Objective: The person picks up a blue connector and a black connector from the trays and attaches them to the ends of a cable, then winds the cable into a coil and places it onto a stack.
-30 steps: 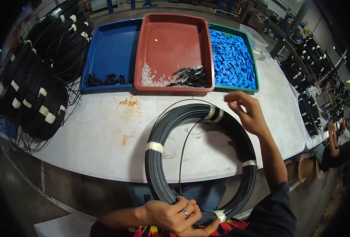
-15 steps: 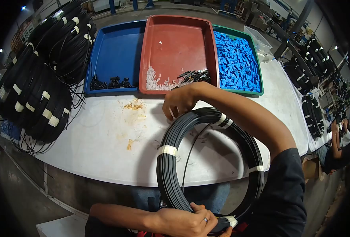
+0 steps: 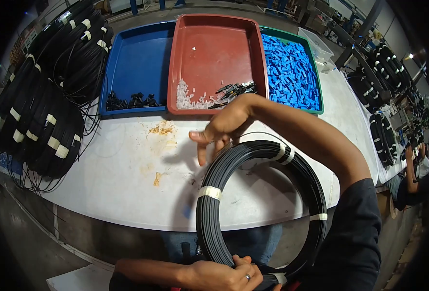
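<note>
A large coil of black cable (image 3: 209, 218), bound with white tape bands, stands tilted between my lap and the white table's (image 3: 122, 184) front edge. My left hand (image 3: 224, 274), wearing a ring, grips the coil's bottom. My right arm reaches across the coil. My right hand (image 3: 219, 127) is at its upper left rim, with two fingers spread left and down. A thin loose strand (image 3: 265, 134) arcs from under that hand over the coil's top, and the hand appears to hold it.
Behind the coil stand three trays: a blue tray (image 3: 137, 58) with black parts, a red tray (image 3: 214, 48) with clear and black parts, and a green tray (image 3: 277, 32) full of blue pieces. Taped coils (image 3: 40, 111) pile up at left, more coils (image 3: 381, 136) at right. Another person (image 3: 411, 179) sits far right.
My right hand swung from the coil's upper right across to its upper left and now spreads its fingers lower. The coil shifted slightly right. My left hand kept its grip.
</note>
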`<state>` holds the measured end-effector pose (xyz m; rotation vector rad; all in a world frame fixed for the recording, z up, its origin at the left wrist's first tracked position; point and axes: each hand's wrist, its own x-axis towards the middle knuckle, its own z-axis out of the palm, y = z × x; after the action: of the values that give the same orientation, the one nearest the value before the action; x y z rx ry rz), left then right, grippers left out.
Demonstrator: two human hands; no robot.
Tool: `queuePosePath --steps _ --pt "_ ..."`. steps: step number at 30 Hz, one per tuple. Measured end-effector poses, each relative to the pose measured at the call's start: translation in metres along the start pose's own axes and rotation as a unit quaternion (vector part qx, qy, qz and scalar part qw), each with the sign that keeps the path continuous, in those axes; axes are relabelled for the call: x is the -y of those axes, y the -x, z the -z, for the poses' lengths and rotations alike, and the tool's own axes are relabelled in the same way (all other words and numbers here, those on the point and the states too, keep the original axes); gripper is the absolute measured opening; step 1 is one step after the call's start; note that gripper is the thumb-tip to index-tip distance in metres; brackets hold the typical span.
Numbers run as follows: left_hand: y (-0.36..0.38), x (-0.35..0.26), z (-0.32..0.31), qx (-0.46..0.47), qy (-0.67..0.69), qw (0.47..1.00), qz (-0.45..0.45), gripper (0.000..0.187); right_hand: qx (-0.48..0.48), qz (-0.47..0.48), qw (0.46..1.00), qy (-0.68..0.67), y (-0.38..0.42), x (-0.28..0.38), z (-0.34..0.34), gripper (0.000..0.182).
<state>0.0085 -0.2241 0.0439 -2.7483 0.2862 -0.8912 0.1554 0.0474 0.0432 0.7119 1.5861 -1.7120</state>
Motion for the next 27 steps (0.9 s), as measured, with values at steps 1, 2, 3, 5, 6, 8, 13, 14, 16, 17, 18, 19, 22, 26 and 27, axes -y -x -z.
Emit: queuePosePath --steps 1,2,3,5,6,8,13,14,16,17,18,19,22,26,27 --pt "0.004 -0.002 -0.003 0.001 0.01 1.0 -0.001 0.041 -0.083 0.057 0.994 0.035 0.006 -0.002 -0.006 0.077" --pt "0.008 -0.006 -0.009 0.001 0.01 1.0 -0.003 0.041 -0.166 0.113 0.977 0.071 0.012 -0.006 -0.011 0.077" --pt "0.013 -0.011 -0.017 -0.017 -0.004 1.0 0.018 0.041 -0.169 0.113 0.977 0.071 0.017 -0.01 -0.012 0.077" --pt "0.021 -0.022 -0.015 0.001 0.043 0.995 0.092 0.052 -0.26 0.198 0.944 0.054 0.025 -0.019 -0.015 0.065" --pt "0.031 -0.011 -0.027 -0.002 -0.063 0.998 0.012 0.065 -0.261 0.199 0.943 0.053 0.031 -0.024 -0.019 0.065" --pt "0.05 -0.019 -0.038 0.0 0.006 0.998 0.06 0.051 -0.374 0.231 0.897 0.045 0.048 -0.034 -0.031 0.049" --pt "0.078 -0.017 -0.053 0.017 -0.022 0.996 0.084 0.048 -0.639 0.111 0.748 0.141 0.082 -0.101 -0.067 0.018" --pt "0.079 -0.013 -0.051 0.024 -0.015 0.995 0.098 0.049 -0.689 0.067 0.709 0.139 0.087 -0.12 -0.077 0.017" --pt "0.08 -0.008 -0.047 0.028 -0.007 0.993 0.11 0.05 -0.776 -0.01 0.621 0.112 0.101 -0.142 -0.105 0.017" --pt "0.08 -0.006 -0.046 0.017 0.019 0.99 0.141 0.048 -0.819 -0.042 0.564 0.102 0.105 -0.156 -0.118 0.018" --pt "0.08 -0.004 -0.042 0.007 0.045 0.984 0.17 0.047 -0.843 -0.09 0.523 0.088 0.107 -0.175 -0.126 0.021" --pt "0.081 -0.001 -0.03 0.067 0.086 0.977 0.181 0.042 -0.841 -0.111 0.523 0.081 0.109 -0.199 -0.131 0.022" --pt "0.078 0.012 -0.022 -0.027 0.214 0.941 0.261 0.051 -0.822 -0.07 0.565 -0.006 0.093 -0.248 -0.137 0.028" --pt "0.061 0.065 -0.011 -0.03 0.113 0.932 0.342 0.074 -0.79 0.046 0.607 -0.067 0.067 -0.238 -0.134 0.023" --pt "0.057 0.08 -0.014 -0.031 0.12 0.923 0.364 0.076 -0.791 0.048 0.606 -0.07 0.066 -0.231 -0.131 0.023"
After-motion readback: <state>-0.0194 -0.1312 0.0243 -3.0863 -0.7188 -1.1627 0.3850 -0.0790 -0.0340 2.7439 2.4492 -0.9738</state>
